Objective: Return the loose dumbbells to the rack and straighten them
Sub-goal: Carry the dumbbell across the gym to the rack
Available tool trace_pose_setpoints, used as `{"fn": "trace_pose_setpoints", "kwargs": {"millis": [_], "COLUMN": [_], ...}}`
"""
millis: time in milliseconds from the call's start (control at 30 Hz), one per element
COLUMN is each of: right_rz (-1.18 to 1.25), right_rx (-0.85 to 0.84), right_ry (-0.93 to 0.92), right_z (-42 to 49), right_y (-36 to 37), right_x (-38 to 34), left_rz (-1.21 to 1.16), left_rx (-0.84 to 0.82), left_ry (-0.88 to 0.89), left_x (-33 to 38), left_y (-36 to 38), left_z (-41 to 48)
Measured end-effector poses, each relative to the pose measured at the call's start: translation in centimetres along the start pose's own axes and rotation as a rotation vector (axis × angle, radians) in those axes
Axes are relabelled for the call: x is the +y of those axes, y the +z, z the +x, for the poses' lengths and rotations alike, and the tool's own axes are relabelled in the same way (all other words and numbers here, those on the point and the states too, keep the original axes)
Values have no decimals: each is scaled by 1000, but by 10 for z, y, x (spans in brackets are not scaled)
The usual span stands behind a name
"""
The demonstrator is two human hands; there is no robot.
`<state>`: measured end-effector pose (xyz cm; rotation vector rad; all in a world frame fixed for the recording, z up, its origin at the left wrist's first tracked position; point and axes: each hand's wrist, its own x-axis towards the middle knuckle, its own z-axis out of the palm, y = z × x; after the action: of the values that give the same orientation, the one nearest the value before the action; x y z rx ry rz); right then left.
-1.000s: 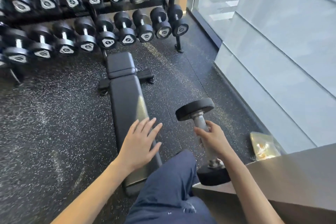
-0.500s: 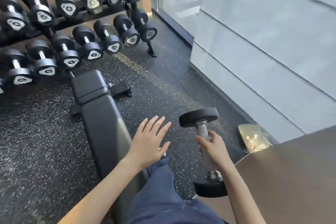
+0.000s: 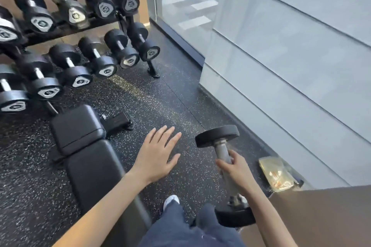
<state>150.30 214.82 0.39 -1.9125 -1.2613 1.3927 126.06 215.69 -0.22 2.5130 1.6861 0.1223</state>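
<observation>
A gym: a two-tier dumbbell rack [image 3: 66,30], a padded weight bench [image 3: 90,158] and speckled rubber flooring [image 3: 160,96]

Speckled black floor [image 3: 152,94], padded black bench [image 3: 94,168], grey panelled wall [image 3: 291,66], window [image 3: 186,2]

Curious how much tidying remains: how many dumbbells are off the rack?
1: the dumbbell in the right hand, right of the bench. More may lie outside the view.

Silver end plates on the racked dumbbells [image 3: 130,4], markings too blurred to read
</observation>
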Motion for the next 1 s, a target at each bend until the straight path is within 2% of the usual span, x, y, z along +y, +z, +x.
{"fn": "trace_pose_setpoints", "kwargs": {"millis": [333, 767, 1000], "right_rz": [-77, -238, -230], "right_rx": [-103, -244, -363], "right_ry": [-68, -262, -221], "right_z": [124, 361, 448], "right_y": [16, -22, -29], "right_x": [-80, -224, -277], "left_rz": [-1, 11, 9], "left_rx": [-38, 39, 29], "left_ry": [-129, -290, -332], "left_x": [-77, -153, -192], "left_y": [5, -19, -17], "left_z": [67, 283, 365]}}
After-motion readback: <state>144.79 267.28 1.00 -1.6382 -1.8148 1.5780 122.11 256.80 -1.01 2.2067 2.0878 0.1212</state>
